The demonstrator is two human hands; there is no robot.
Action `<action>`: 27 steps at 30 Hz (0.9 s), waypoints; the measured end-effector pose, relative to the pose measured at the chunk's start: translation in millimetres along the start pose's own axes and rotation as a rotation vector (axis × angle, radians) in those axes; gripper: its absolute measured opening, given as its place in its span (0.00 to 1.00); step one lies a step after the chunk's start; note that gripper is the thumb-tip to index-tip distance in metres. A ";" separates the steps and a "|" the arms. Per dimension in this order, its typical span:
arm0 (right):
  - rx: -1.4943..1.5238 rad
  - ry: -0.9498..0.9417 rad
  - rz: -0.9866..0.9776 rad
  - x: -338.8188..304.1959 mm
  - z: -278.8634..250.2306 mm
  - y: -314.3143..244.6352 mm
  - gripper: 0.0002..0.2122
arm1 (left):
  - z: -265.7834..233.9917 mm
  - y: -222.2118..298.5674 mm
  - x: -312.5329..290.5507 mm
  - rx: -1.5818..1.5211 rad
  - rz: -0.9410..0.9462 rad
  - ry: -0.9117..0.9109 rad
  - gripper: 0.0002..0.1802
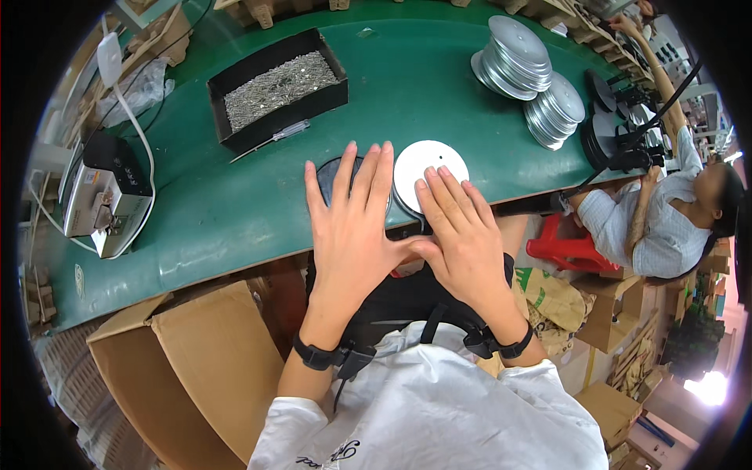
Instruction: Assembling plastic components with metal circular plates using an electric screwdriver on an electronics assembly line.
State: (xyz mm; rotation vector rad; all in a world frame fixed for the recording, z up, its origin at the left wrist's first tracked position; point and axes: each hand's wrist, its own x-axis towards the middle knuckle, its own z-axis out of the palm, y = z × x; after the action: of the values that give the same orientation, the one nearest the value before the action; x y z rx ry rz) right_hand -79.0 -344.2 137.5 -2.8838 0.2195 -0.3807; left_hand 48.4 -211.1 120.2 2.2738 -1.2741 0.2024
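my left hand (350, 235) and right hand (468, 243) lie wide and flat, the white disc (419, 163) seemingly stiff, best gripped by its rim.

Dark disc (330, 174), apparently, largely hidden.

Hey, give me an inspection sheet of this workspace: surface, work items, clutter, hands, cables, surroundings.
Surface: green tabletop, slightly glossy.
Work items: dark disc, white disc; black tray of small metal pieces; two silver disc stacks.
Clutter: crumpled clear plastic, far left.
Hands: left hand over dark disc, right hand over white disc, fingers extended; pressure cannot be told.
Cables: white cable at left.
Surroundings: open cardboard box below the table's edge; red stool and co-worker at right.
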 end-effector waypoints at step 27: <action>-0.145 0.575 0.004 123.1 -42.2 146.9 0.26 | 5.2 8.1 3.7 0.042 0.003 0.076 0.51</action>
State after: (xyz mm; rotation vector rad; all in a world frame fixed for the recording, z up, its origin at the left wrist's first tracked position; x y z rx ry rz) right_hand 9.9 -515.9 171.3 -2.8325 0.3554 -1.2341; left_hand 43.1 -219.9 120.1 2.2767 -1.2458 0.3159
